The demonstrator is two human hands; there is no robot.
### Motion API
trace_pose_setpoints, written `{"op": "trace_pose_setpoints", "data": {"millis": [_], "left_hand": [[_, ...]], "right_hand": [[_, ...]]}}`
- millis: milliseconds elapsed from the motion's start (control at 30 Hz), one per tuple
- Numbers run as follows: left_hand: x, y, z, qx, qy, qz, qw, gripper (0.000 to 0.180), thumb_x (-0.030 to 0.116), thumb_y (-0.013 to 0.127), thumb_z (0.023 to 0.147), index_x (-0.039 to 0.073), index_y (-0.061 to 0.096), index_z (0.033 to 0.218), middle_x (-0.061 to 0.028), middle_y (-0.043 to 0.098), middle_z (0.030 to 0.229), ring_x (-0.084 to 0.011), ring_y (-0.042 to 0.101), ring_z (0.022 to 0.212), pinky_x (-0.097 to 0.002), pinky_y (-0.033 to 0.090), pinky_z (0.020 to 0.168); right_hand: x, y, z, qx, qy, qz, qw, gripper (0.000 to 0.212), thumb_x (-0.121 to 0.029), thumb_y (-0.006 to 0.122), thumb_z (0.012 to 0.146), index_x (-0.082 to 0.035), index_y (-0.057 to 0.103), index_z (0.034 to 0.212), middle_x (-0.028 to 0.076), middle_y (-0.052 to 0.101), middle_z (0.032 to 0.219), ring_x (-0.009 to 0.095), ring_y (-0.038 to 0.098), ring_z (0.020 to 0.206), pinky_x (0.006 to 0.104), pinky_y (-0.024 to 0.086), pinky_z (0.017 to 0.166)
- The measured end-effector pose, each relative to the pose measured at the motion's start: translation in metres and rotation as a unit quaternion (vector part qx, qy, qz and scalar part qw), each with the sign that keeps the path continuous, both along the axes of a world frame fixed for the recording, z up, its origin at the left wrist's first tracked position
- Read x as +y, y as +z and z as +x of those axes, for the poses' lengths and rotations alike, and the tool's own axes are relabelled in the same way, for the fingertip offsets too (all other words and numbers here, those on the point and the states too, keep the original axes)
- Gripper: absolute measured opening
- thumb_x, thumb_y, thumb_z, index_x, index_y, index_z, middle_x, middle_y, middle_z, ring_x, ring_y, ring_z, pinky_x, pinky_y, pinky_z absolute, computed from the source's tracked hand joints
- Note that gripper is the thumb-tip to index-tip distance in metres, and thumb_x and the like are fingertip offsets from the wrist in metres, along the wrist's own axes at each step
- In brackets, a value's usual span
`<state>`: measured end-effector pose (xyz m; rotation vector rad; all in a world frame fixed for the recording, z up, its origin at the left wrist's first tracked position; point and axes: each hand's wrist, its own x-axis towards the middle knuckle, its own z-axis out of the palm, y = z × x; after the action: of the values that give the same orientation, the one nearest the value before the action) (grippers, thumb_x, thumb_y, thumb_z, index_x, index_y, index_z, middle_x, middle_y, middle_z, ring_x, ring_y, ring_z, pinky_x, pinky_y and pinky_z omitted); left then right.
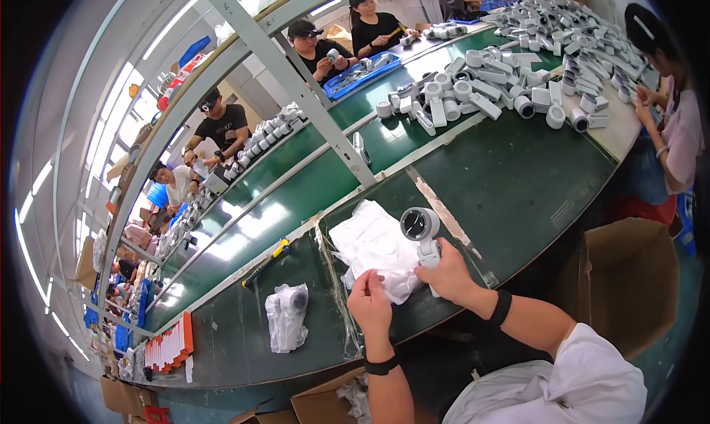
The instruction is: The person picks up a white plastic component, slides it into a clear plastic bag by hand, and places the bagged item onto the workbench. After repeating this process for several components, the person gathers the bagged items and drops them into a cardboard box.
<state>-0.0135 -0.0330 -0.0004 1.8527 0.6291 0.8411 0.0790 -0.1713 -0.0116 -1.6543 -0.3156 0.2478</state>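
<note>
My right hand (451,274) is wrapped around the handle of a grey-white handheld fan (420,224). Its round head has a dark face and points up, above the table. With fingertips pinched together, my left hand (368,300) holds the near edge of a thin white plastic bag (396,268). That bag lies on top of a stack of similar bags (366,231), just beside the fan's handle. Farther left on the green table rests a wrapped fan (287,318) in a clear bag. Both wrists wear black bands.
A large heap of grey fans (473,83) covers the far right. A yellow-black screwdriver (268,261) lies at left, beyond orange-white boxes (170,346). A metal post (310,91) rises from the table. Open cardboard boxes (629,283) stand below. Several people work along the line.
</note>
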Motion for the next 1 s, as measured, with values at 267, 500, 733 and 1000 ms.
{"op": "trace_pose_setpoints", "data": {"millis": [267, 500, 733, 1000], "left_hand": [[-0.008, 0.005, 0.001, 0.0, -0.02, -0.004, 1.0, 0.023, 0.017, 0.064, 0.094, -0.004, 0.068, 0.101, -0.0074, 0.069, 0.079, -0.0111, 0.061, 0.069, -0.0248, 0.049, 0.064], [0.0, 0.004, -0.002, 0.002, -0.054, 0.024, 0.998, 0.02, 0.015, 0.069, 0.09, -0.003, 0.07, 0.098, -0.0082, 0.069, 0.079, -0.0116, 0.061, 0.068, -0.025, 0.049, 0.063], [0.006, 0.022, -0.003, 0.018, -0.115, -0.076, 0.99, 0.021, 0.015, 0.069, 0.09, -0.002, 0.071, 0.101, -0.0067, 0.07, 0.084, -0.0097, 0.061, 0.072, -0.0239, 0.048, 0.066], [0.024, 0.025, -0.011, 0.033, -0.159, -0.11, 0.981, 0.022, 0.014, 0.067, 0.092, -0.004, 0.07, 0.104, -0.0047, 0.07, 0.086, -0.0079, 0.06, 0.075, -0.0216, 0.047, 0.068]], "right_hand": [[-0.027, 0.033, -0.007, -0.01, 0.028, -0.08, 0.996, 0.056, -0.025, 0.075, 0.074, 0.003, 0.054, 0.117, 0.021, 0.067, 0.102, 0.034, 0.066, 0.097, 0.0408, 0.05, 0.083], [-0.08, 0.054, -0.014, -0.044, 0.238, -0.024, 0.97, 0.047, -0.026, 0.073, 0.083, -0.001, 0.056, 0.119, 0.011, 0.069, 0.085, 0.017, 0.065, 0.072, 0.0309, 0.05, 0.068], [-0.062, 0.07, 0.006, -0.011, 0.421, -0.203, 0.884, 0.091, -0.033, 0.069, 0.086, -0.008, 0.012, 0.153, 0.01, 0.069, 0.077, 0.017, 0.065, 0.06, 0.0286, 0.051, 0.058], [-0.04, 0.063, 0.03, -0.018, 0.454, -0.218, 0.864, 0.083, -0.035, 0.063, 0.09, -0.015, 0.016, 0.155, 0.011, 0.066, 0.084, 0.016, 0.064, 0.062, 0.0304, 0.052, 0.063]]}}
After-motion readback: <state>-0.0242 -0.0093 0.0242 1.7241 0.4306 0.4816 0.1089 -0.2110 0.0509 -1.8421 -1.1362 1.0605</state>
